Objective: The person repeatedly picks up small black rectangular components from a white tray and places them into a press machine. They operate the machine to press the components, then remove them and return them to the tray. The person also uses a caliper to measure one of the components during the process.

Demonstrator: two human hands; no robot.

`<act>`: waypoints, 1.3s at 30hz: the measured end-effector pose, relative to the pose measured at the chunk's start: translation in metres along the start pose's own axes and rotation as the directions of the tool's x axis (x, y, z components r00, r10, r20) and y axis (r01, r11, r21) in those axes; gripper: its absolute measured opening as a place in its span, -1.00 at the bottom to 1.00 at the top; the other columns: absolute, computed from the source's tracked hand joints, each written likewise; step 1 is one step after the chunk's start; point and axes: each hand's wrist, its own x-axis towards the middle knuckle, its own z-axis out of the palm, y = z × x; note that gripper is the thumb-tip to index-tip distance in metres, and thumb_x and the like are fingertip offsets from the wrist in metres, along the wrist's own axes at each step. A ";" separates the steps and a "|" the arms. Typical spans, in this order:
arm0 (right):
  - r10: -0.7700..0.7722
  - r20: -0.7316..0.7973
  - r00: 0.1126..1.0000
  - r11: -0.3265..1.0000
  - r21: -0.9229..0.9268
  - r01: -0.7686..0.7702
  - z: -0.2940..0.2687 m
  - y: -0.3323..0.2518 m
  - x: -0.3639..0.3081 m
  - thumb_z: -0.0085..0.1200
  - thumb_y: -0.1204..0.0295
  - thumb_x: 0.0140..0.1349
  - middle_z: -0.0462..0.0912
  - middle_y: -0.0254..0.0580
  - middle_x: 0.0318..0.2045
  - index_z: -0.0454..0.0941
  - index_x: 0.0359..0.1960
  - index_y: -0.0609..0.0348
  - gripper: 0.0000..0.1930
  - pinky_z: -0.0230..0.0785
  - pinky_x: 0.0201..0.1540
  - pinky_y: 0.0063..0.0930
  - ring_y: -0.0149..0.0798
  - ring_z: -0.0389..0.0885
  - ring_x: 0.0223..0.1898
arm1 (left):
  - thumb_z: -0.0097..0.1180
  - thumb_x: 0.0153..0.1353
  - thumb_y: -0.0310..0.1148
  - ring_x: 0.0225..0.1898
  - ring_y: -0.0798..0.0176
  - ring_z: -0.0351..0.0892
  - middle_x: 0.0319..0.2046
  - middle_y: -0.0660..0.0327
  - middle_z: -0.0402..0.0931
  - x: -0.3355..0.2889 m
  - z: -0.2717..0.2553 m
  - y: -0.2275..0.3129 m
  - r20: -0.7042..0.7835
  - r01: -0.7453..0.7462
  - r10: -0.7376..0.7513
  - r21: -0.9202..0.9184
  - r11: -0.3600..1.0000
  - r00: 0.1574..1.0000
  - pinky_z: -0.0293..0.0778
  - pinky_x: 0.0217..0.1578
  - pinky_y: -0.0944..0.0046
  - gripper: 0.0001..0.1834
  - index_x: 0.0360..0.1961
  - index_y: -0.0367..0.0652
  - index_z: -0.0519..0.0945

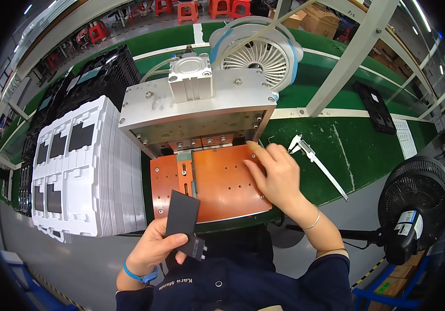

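Note:
My left hand point(156, 243) is closed on a flat black L-shaped part point(183, 215), held tilted in front of the press. Two small pale nubs show at the part's lower right corner. My right hand point(279, 173) is over the right side of the orange base plate point(222, 176), its thumb and index finger apart and nothing visible between them. Its index fingertip is near the right end of the press head. The metal press point(196, 111) has a silver cylinder point(190, 78) on top. A narrow slotted strip point(185, 179) runs across the plate.
At the left stands a stack of white plastic trays point(72, 202), with dark L-shaped pieces in the top one. Black trays point(103, 72) are piled behind. A digital caliper point(318, 163) lies on the green mat to the right. A white fan point(256, 57) and a black fan point(414, 202) stand nearby.

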 end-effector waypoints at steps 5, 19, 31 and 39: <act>0.317 -0.089 0.944 0.909 -0.255 -0.330 -0.032 0.060 -0.038 0.22 0.53 0.09 0.57 -0.10 -0.28 0.58 -0.13 0.17 -0.73 0.42 -0.22 -0.22 -0.04 0.54 -0.24 | 0.26 0.12 -0.46 -0.66 0.13 0.61 -0.49 -0.03 0.60 0.007 0.005 0.006 -0.153 -0.136 0.151 0.103 0.985 0.977 0.54 -0.66 0.31 -0.71 -0.19 -0.38 0.49; 0.640 0.132 0.757 0.762 0.012 -0.647 -0.045 0.188 -0.102 0.20 0.51 -0.20 0.63 -0.14 -0.53 0.55 -0.27 0.16 -0.66 0.44 -0.32 -0.43 -0.24 0.59 -0.50 | 0.18 0.26 -0.49 -0.39 0.33 0.68 -0.33 0.08 0.65 0.050 0.003 0.020 -0.198 -0.096 0.172 0.344 0.934 0.965 0.62 -0.31 0.36 -0.75 -0.08 -0.37 0.54; 0.184 0.041 0.982 0.906 0.381 -0.185 -0.067 0.005 -0.021 0.50 0.39 -0.16 0.63 -0.34 -0.43 0.67 -0.12 0.20 -0.52 0.21 -0.55 -0.65 -0.52 0.42 -0.54 | 0.21 0.24 -0.42 -0.47 0.37 0.65 -0.37 0.14 0.64 0.052 -0.002 0.026 -0.143 -0.017 0.064 0.307 0.952 0.988 0.63 -0.53 0.44 -0.80 -0.19 -0.34 0.61; -0.054 0.032 0.998 0.933 0.357 0.039 -0.049 -0.010 0.000 0.47 0.41 -0.18 0.63 -0.32 -0.53 0.70 -0.16 0.14 -0.57 0.35 -0.53 -0.55 -0.38 0.55 -0.55 | 0.21 0.23 -0.44 -0.39 0.33 0.69 -0.35 0.12 0.64 0.055 0.001 0.033 -0.127 0.054 -0.012 0.328 0.943 0.992 0.64 -0.52 0.43 -0.80 -0.18 -0.35 0.62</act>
